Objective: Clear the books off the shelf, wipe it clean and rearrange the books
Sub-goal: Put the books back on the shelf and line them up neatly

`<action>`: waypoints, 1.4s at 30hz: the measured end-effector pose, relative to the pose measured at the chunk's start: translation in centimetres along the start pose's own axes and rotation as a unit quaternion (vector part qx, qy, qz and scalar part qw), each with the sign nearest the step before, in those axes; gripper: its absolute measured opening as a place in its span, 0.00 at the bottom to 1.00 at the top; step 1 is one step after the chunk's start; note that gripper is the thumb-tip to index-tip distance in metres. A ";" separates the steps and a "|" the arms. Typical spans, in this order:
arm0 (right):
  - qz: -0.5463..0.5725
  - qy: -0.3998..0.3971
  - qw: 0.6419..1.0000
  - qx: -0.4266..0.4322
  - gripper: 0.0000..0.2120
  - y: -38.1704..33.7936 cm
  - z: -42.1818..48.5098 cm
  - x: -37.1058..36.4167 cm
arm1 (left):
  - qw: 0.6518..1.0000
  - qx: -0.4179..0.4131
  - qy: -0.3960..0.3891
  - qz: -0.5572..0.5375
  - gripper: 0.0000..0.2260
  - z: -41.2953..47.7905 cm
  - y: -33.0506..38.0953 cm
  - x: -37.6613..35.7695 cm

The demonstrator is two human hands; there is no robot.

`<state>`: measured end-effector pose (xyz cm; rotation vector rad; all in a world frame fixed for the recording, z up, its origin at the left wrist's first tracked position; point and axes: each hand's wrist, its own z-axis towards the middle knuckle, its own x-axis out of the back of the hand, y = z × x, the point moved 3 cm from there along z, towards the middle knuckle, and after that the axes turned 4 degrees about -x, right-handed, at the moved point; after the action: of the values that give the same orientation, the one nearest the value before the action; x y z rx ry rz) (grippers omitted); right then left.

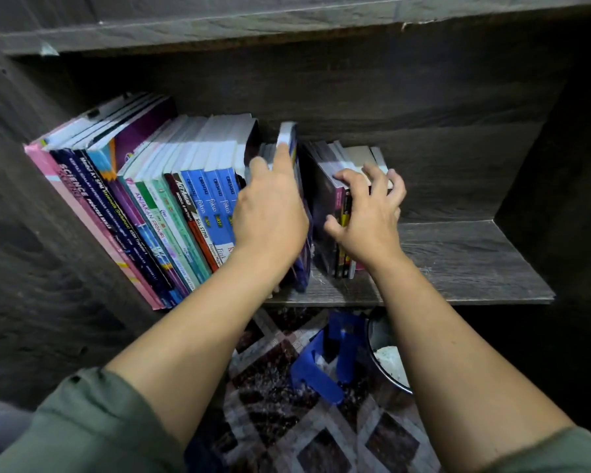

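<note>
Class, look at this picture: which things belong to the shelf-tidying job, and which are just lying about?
Job: shelf, leaning row of books, blue book in left hand, book cluster under right hand.
Lying about: blue plastic item, metal bowl, patterned rug.

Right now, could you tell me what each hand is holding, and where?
Left hand: blue book, upper spine. Right hand: short books, top edges.

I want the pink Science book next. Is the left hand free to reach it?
Probably not: the left hand grips a dark blue book, though nothing blocks the pink Science book.
</note>
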<state>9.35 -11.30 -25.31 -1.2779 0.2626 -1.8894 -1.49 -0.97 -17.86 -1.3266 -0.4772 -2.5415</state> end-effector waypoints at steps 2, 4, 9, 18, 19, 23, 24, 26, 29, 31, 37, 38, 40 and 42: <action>-0.006 -0.006 1.000 0.002 0.31 0.0 0.0 0.1 | 1.000 -0.020 -0.013 -0.002 0.30 0.1 0.1 -0.9; -0.009 -0.012 1.000 0.005 0.31 0.0 -0.1 0.1 | 0.995 -0.047 -0.091 0.006 0.34 0.1 -0.1 -2.4; -0.012 -0.006 0.999 0.038 0.34 0.3 -0.4 0.4 | 0.970 -0.137 -0.063 0.190 0.47 -0.3 -1.1 -2.6; 0.230 -0.057 0.966 -0.101 0.59 3.1 -1.8 -0.8 | 0.973 -0.092 0.080 0.197 0.47 -1.0 -3.7 -3.1; 0.259 -0.093 0.951 -0.137 0.60 3.8 -1.9 -1.2 | 0.976 -0.080 0.090 0.182 0.50 -0.8 -4.2 -2.5; 0.288 -0.222 0.909 -0.205 0.50 5.9 -3.2 -2.9 | 0.989 0.001 0.075 0.130 0.57 -0.7 -6.9 -1.0; 0.282 -0.229 0.907 -0.211 0.51 6.1 -3.4 -3.4 | 0.989 0.002 0.074 0.125 0.57 -0.9 -7.5 -1.0; 0.271 -0.232 0.907 -0.222 0.60 6.0 -3.6 -4.5 | 0.991 -0.007 0.076 0.111 0.55 -1.1 -8.1 -1.2; 0.251 -0.225 0.912 -0.233 0.69 5.1 -4.2 -5.6 | 0.990 -0.018 0.103 0.094 0.49 -0.9 -8.4 -1.5; 0.236 -0.207 0.918 -0.243 0.70 4.7 -4.3 -6.1 | 0.988 -0.013 0.125 0.085 0.44 -0.6 -8.2 -1.8; 0.209 -0.127 0.941 -0.233 0.71 3.2 -4.1 -7.3 | 0.984 0.029 0.162 0.060 0.43 0.0 -7.4 -2.4; 0.202 -0.107 0.948 -0.223 0.71 2.9 -4.2 -7.3 | 0.983 0.034 0.169 0.062 0.43 0.0 -7.3 -2.5; 0.184 -0.071 0.961 -0.194 0.70 2.3 -4.1 -7.3 | 0.981 0.040 0.177 0.075 0.44 0.0 -7.1 -2.8; 0.176 -0.051 0.967 -0.176 0.68 1.7 -3.9 -7.7 | 0.979 0.041 0.181 0.083 0.44 0.1 -7.1 -2.9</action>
<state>8.03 -7.87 -33.30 -1.4459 0.7460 -1.5105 -2.26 5.80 -21.41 -0.8112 -0.3737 -2.5140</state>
